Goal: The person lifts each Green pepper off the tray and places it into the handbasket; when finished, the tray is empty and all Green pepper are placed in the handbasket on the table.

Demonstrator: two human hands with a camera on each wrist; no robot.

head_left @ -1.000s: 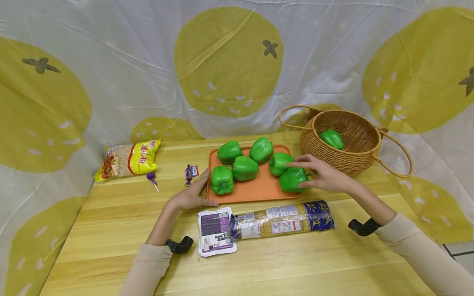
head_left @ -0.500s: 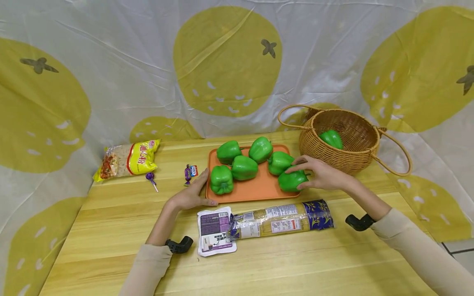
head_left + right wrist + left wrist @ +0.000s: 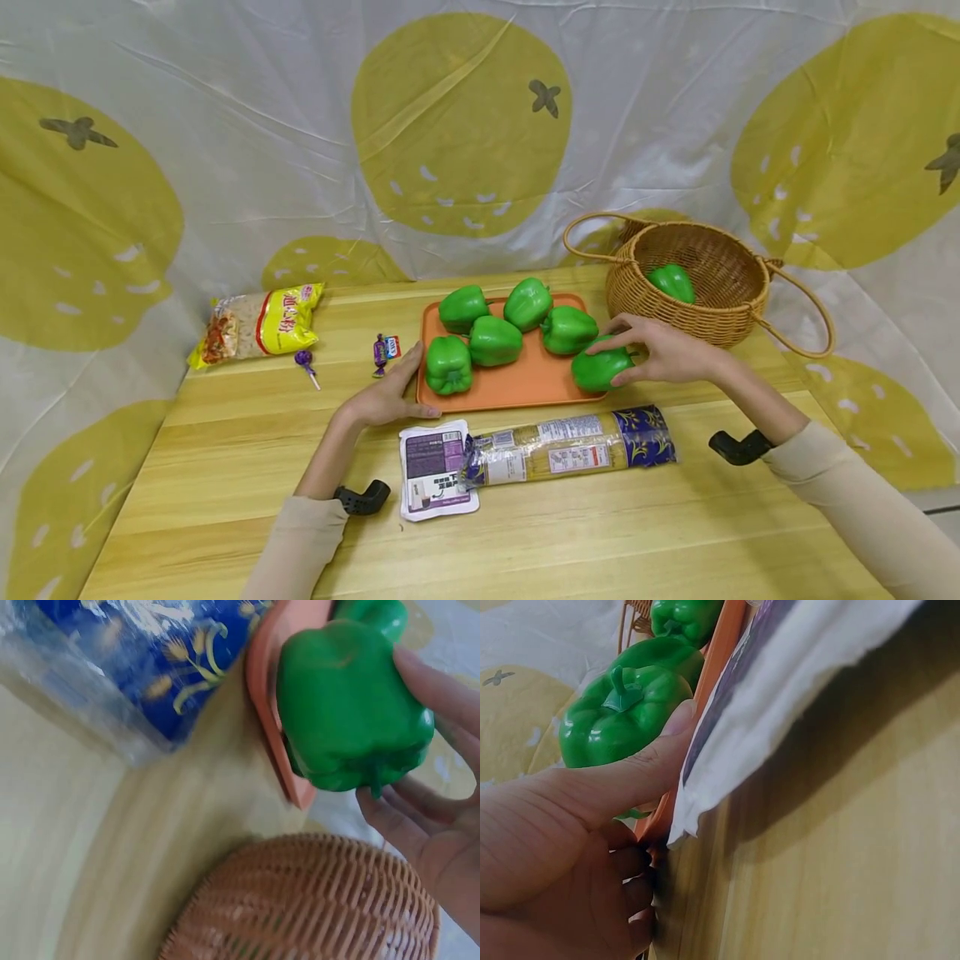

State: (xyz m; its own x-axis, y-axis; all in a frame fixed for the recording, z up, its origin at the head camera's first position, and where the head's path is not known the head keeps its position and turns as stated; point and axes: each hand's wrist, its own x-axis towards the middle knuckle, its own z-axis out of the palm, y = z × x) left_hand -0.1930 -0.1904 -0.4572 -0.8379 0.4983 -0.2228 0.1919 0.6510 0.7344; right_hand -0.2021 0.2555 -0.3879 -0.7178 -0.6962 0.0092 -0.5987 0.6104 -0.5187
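My right hand (image 3: pixel 667 353) pinches a green bell pepper (image 3: pixel 598 370) between thumb and fingers, over the right front corner of an orange tray (image 3: pixel 517 388). In the right wrist view that bell pepper (image 3: pixel 349 701) is tilted, its stem toward the palm, overlapping the tray's rim. My left hand (image 3: pixel 386 398) rests at the tray's left front corner, thumb along the front edge and fingers along the left side. Several more green bell peppers lie on the tray, one of them (image 3: pixel 568 330) just behind the held one.
A wicker basket (image 3: pixel 675 321) with a bell pepper (image 3: pixel 672 283) inside stands behind my right hand. In front of the tray, a spaghetti pack (image 3: pixel 585 446) overlaps a purple-and-white packet (image 3: pixel 431 458). Leftward lie a wrapped candy (image 3: pixel 380 354), a lollipop (image 3: pixel 303 358) and a yellow food bag (image 3: pixel 258 323).
The right hand, fingers round the front right bell pepper, has shifted it slightly rightward, away from the one behind. That neighbouring pepper has turned a little. The left hand stays in place.
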